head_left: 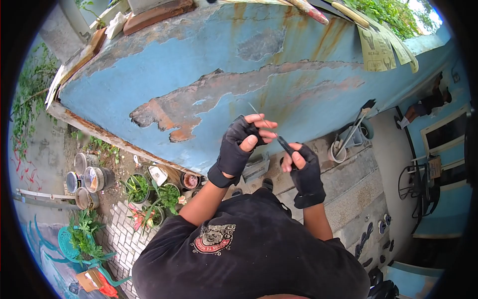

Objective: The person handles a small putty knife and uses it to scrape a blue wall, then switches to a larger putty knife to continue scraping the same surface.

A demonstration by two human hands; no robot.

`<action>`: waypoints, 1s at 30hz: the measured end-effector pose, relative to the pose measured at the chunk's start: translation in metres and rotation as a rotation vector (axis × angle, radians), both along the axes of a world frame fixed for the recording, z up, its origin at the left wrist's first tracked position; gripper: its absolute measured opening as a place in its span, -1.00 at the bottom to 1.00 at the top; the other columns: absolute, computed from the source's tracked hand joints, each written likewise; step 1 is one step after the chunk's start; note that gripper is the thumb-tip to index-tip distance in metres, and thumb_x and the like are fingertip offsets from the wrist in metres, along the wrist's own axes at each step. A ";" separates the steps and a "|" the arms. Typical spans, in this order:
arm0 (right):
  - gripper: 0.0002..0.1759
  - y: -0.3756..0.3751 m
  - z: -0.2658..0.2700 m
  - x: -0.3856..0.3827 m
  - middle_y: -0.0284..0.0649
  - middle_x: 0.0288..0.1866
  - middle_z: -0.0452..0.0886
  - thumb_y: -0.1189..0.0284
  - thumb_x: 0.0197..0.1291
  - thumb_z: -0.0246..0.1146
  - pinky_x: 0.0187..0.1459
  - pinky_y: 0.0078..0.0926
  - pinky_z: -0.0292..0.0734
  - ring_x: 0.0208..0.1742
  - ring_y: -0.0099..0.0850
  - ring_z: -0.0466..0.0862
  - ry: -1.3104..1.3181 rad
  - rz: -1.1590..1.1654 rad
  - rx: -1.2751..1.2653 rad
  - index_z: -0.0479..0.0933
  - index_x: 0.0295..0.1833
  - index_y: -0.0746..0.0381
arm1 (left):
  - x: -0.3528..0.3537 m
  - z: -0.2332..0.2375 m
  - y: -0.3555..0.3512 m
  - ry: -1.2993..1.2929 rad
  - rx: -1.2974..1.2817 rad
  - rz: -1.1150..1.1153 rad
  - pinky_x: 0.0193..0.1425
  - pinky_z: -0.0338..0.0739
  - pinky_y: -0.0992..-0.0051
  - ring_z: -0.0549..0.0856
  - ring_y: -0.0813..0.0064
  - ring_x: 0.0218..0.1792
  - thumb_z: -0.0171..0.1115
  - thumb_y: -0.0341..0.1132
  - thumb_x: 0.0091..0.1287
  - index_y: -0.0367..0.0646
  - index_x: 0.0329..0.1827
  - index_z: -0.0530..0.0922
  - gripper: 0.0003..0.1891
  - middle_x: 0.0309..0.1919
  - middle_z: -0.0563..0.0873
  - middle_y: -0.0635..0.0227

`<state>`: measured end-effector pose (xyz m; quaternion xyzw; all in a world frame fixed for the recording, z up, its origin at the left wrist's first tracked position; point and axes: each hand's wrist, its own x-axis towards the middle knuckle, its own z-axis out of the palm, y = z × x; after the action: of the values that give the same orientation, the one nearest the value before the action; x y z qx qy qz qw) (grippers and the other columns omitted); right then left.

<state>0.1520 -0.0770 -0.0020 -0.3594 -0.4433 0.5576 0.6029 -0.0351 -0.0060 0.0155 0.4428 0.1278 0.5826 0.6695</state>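
My right hand [303,172], in a black fingerless glove, is closed around the black handle of a thin-bladed tool [285,145]. The tool points up and left, and its narrow pale blade passes by the fingers of my left hand [241,144]. That hand wears a matching glove; its fingers stretch out across the blade with the thumb apart from them. Fingers cover the middle of the blade, and its exact kind is unclear. Both hands are in front of a blue wall [164,74] with a long strip of peeled paint and bare plaster [199,94].
Gloves [377,47] and a red-and-white tool [311,11] lie on the wall's top. A white bucket [337,152] with long-handled tools stands at right. Potted plants [137,188] and several buckets [97,178] are at left. Another person [425,105] is at far right.
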 end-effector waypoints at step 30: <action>-0.46 0.135 0.073 0.086 -0.41 -0.58 0.29 0.47 0.33 0.16 -0.50 -0.53 0.29 -0.63 -0.59 0.28 0.143 0.613 -0.084 0.27 0.39 0.31 | 0.140 0.098 0.093 -0.179 -0.077 0.507 -0.53 0.48 0.42 0.42 0.50 -0.72 -0.07 -0.02 0.57 -0.24 0.02 0.38 -0.61 -0.67 0.37 0.38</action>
<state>0.2375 0.0579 0.0713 -0.1936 -0.4639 0.7550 0.4210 0.1054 0.0867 0.1139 0.3176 0.1967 0.7632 0.5273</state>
